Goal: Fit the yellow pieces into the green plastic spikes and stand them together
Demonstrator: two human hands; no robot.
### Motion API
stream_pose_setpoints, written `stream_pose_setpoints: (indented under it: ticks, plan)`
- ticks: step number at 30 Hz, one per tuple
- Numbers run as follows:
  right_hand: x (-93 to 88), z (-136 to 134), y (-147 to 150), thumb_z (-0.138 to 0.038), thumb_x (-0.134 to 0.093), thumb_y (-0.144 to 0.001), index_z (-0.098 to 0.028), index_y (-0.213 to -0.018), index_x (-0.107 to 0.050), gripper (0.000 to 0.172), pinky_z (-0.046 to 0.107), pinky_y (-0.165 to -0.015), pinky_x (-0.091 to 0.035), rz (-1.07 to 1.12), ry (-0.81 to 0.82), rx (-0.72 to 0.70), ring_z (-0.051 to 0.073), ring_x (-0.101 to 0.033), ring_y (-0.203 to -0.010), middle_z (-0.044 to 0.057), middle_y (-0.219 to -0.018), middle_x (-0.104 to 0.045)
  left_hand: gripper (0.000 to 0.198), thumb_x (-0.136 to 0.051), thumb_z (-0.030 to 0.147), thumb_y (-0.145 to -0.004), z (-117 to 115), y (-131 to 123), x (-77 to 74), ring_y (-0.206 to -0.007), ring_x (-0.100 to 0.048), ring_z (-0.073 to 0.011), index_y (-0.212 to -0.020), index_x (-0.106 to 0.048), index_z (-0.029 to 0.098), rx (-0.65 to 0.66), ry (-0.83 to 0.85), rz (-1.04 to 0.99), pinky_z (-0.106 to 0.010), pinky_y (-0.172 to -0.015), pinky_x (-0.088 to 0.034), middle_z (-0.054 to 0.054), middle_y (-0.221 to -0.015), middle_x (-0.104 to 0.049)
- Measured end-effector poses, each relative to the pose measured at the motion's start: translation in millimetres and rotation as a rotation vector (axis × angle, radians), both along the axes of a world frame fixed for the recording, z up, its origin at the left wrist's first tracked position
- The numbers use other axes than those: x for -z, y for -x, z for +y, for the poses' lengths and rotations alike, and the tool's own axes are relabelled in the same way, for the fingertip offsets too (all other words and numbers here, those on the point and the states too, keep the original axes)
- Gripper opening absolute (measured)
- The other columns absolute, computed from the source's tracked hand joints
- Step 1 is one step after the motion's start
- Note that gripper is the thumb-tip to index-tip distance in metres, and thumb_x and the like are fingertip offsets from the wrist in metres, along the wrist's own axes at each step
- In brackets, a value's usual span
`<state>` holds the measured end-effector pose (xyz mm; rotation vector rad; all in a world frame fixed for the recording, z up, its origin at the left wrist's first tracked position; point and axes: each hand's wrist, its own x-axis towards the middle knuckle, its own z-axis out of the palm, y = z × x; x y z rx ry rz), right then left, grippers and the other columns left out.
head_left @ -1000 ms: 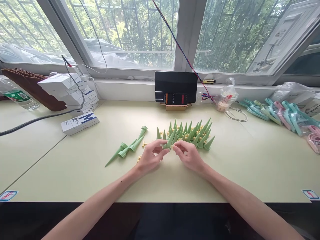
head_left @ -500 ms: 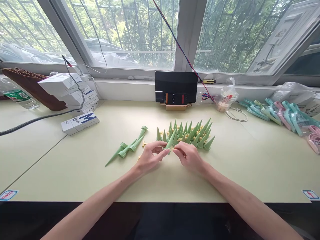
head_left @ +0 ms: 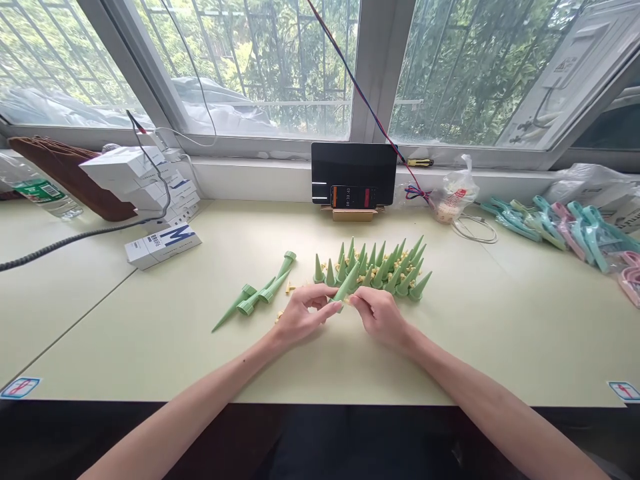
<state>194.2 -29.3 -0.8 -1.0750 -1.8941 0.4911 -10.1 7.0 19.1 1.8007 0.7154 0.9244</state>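
My left hand (head_left: pixel 300 315) and my right hand (head_left: pixel 381 315) meet at the middle of the pale green table (head_left: pixel 150 347). The left hand's fingers pinch the wide end of a green plastic cone spike (head_left: pixel 347 287), which slants up to the right. The right hand's fingertips are pressed together at that same end, on something too small to name. Just behind the hands stands a cluster of green cones (head_left: pixel 380 267) with small yellow pieces among them. To the left lie three longer green spikes (head_left: pixel 257 297) and a few loose yellow pieces (head_left: pixel 289 289).
A phone (head_left: pixel 353 197) leans on a dark tablet (head_left: pixel 353 172) at the window sill. White boxes (head_left: pixel 145 183) and a water bottle (head_left: pixel 40 193) stand at the back left, a plastic bag (head_left: pixel 453 193) and coloured clips (head_left: pixel 560 223) at the back right. A cable (head_left: pixel 75 239) crosses the left.
Both hands have drawn slightly toward me with the cone, lifting it clear of the cluster; its tip now tilts up to the right.
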Motion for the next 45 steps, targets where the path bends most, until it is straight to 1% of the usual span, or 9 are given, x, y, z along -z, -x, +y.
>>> stream_pose_setpoints:
  ticks: [5, 11, 16, 20, 25, 30, 34, 39, 45]
  plan:
    - [-8.6, -3, 5, -0.047, -0.043, -0.101, -0.022, -0.064, -0.037, 0.045, 0.028, -0.049, -0.029, 0.181, 0.199, -0.01, 0.012, -0.034, -0.049, -0.003, -0.055, -0.041, 0.028, -0.07, 0.035, -0.087, 0, 0, 1.7, -0.06, -0.059, -0.0114, -0.107, -0.077, 0.017, -0.012, -0.043, 0.012, -0.02, -0.05, -0.052, -0.007, -0.082, -0.072]
    - [-14.7, -1, 6, -0.051, -0.054, -0.095, -0.021, -0.066, -0.046, 0.043, 0.024, -0.039, -0.026, 0.544, 0.648, -0.153, 0.008, -0.035, -0.035, -0.007, -0.047, -0.041, 0.027, -0.074, 0.029, -0.085, 0, 0, 6.1, -0.057, -0.054, -0.0089, -0.109, -0.076, 0.017, -0.022, -0.103, -0.024, -0.02, -0.049, -0.051, -0.005, -0.08, -0.066]
    - [-14.9, 5, 1, -0.039, -0.065, -0.086, -0.018, -0.061, -0.049, 0.037, 0.02, -0.037, -0.017, 0.767, 0.955, -0.342, 0.004, -0.031, -0.035, -0.009, -0.048, -0.035, 0.026, -0.069, 0.023, -0.088, 0, -1, 6.5, -0.068, -0.06, -0.011, -0.113, -0.076, 0.021, 0.041, -0.131, -0.039, -0.019, -0.051, -0.051, -0.01, -0.103, -0.07]
    - [-13.7, 7, -3, -0.032, -0.065, -0.081, -0.017, -0.058, -0.048, 0.032, 0.019, -0.036, -0.016, 0.788, 1.042, -0.375, 0.004, -0.03, -0.035, -0.01, -0.046, -0.032, 0.026, -0.068, 0.021, -0.09, 1, -3, 6.8, -0.075, -0.064, -0.0129, -0.114, -0.075, 0.022, 0.068, -0.155, -0.058, -0.019, -0.052, -0.053, -0.011, -0.107, -0.071]
    - [-14.2, 6, 2, -0.038, -0.065, -0.084, -0.017, -0.06, -0.049, 0.035, 0.018, -0.036, -0.02, 0.751, 0.931, -0.269, 0.005, -0.034, -0.037, -0.008, -0.049, -0.038, 0.025, -0.066, 0.02, -0.09, 1, -4, 6.3, -0.07, -0.061, -0.0108, -0.114, -0.073, 0.02, 0.027, -0.206, -0.043, -0.019, -0.052, -0.053, -0.01, -0.103, -0.069]
    - [-15.9, 3, 7, -0.051, -0.062, -0.09, -0.018, -0.075, -0.055, 0.037, 0.021, -0.037, -0.032, 0.609, 0.661, -0.097, 0.007, -0.042, -0.037, -0.004, -0.058, -0.053, 0.02, -0.069, 0.023, -0.088, 0, -2, 3.6, -0.055, -0.053, -0.0072, -0.106, -0.07, 0.016, -0.069, -0.192, -0.027, -0.021, -0.049, -0.052, -0.002, -0.082, -0.062]
    - [-16.3, -1, 6, -0.045, -0.06, -0.094, -0.018, -0.088, -0.061, 0.028, 0.024, -0.047, -0.041, 0.429, 0.441, -0.092, 0.009, -0.05, -0.049, -0.001, -0.074, -0.06, 0.022, -0.07, 0.029, -0.087, 0, -1, 2.4, -0.055, -0.056, -0.0083, -0.103, -0.068, 0.015, -0.131, -0.136, -0.029, -0.023, -0.049, -0.052, -0.002, -0.08, -0.059]
    - [-10.2, -1, 5, -0.034, -0.054, -0.099, -0.018, -0.089, -0.062, 0.021, 0.026, -0.053, -0.038, 0.126, 0.176, -0.075, 0.012, -0.047, -0.057, -0.001, -0.068, -0.054, 0.024, -0.07, 0.031, -0.087, 0, 0, 3.0, -0.056, -0.059, -0.0096, -0.103, -0.066, 0.014, -0.14, -0.1, -0.028, -0.022, -0.049, -0.052, -0.001, -0.078, -0.059]
    - [-3.4, 1, 4, -0.028, -0.049, -0.102, -0.018, -0.094, -0.062, 0.019, 0.027, -0.061, -0.04, 0.003, -0.006, -0.049, 0.015, -0.051, -0.065, 0.003, -0.077, -0.059, 0.023, -0.07, 0.031, -0.087, -1, 0, 3.2, -0.06, -0.066, -0.0137, -0.102, -0.066, 0.013, -0.137, -0.084, -0.029, -0.023, -0.05, -0.053, -0.003, -0.075, -0.064]
